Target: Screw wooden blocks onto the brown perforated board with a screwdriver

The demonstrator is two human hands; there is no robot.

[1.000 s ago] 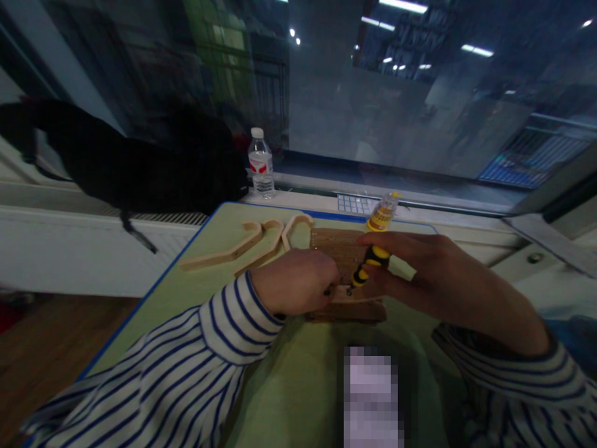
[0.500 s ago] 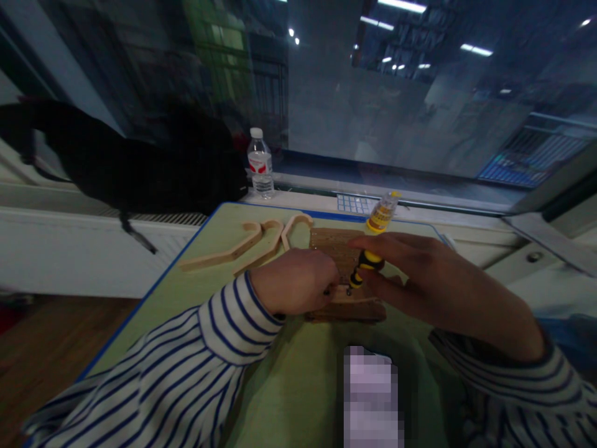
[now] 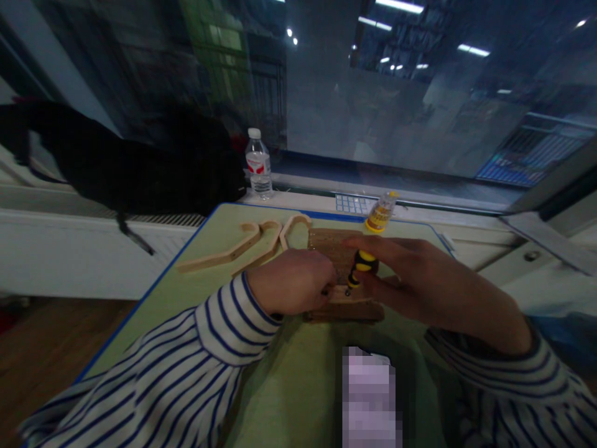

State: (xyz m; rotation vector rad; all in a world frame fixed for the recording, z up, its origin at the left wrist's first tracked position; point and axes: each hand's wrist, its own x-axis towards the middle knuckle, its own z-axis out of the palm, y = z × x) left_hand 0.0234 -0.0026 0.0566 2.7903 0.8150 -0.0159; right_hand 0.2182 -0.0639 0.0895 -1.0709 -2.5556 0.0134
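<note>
The short yellow and black screwdriver (image 3: 365, 261) leans, its top tipped to the right and its low end at the thin, pale wooden strip (image 3: 346, 298). The strip lies across the flat, brown wooden board (image 3: 323, 247).

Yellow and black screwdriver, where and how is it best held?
Probably by the thick handle of the screwdriver, thumb and fingers around it, coming from the right: it leans up that way, its narrow tip pointing down at the pale wooden piece. The right hand holds it there.
</note>
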